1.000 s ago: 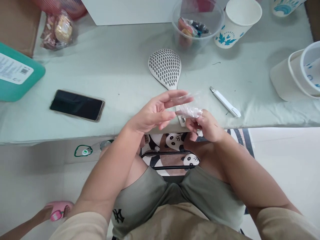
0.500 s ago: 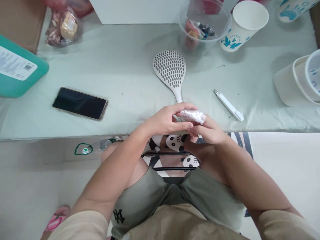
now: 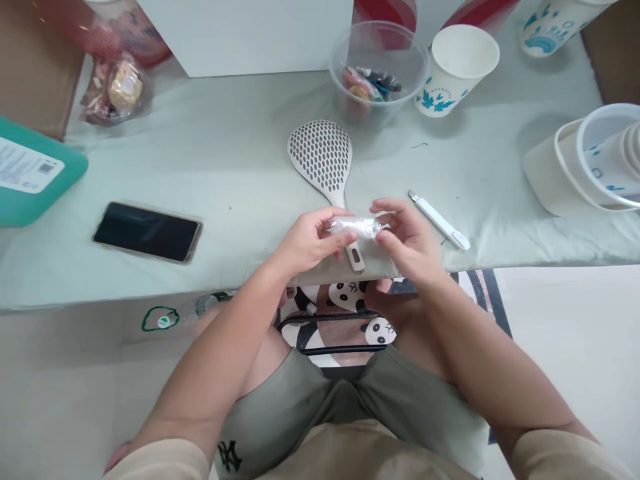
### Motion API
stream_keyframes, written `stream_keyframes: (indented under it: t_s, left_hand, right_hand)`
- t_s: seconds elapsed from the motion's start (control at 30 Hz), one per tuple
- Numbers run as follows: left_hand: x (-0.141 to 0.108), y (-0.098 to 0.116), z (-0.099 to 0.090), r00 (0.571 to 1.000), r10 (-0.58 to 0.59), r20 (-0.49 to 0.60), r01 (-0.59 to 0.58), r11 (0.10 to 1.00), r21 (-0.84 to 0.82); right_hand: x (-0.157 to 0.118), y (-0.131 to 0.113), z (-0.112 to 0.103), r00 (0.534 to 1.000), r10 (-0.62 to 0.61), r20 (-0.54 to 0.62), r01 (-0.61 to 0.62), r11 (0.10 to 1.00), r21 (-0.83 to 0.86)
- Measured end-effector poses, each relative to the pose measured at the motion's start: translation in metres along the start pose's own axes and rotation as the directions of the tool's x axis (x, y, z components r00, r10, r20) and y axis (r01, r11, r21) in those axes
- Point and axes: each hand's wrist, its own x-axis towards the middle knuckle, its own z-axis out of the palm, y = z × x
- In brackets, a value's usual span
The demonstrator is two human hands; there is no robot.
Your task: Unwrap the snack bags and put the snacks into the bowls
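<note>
A small roll of crinkled clear plastic film lies crosswise between my hands, just above the table's front edge. My left hand is closed around its left end, thumb in front and fingers behind. At its right end, the thumb and fingers of my right hand pinch the film, with the other fingers loosely curled. Under the roll is a pale grey slotted skimmer, its head pointing away from me and part of its handle hidden. A white utility knife lies right of my right hand.
A phone and a green jug are on the left. Behind the skimmer stand a clear tub with small items in it and a paper cup. A white bucket holding cups is at the right.
My hands have drawn apart a little, and the roll now lies level with more of it showing. The skimmer's handle end has come into sight. The whole view has shifted slightly.
</note>
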Motion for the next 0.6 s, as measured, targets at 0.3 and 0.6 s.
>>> stream_keyframes:
  t_s: [0.3, 0.6]
  left_hand:
    - [0.005, -0.007, -0.004, 0.985, -0.05, -0.165, 0.037, 0.996, -0.084]
    - [0.008, 0.02, -0.009, 0.865, 0.153, -0.478, -0.059, 0.977, 0.205]
  right_hand:
    - [0.028, 0.002, 0.032, 0.995, 0.099, -0.023, -0.097, 0.994, 0.057]
    - [0.06, -0.001, 0.033, 0.993, 0.047, -0.104, -0.009, 0.939, 0.344]
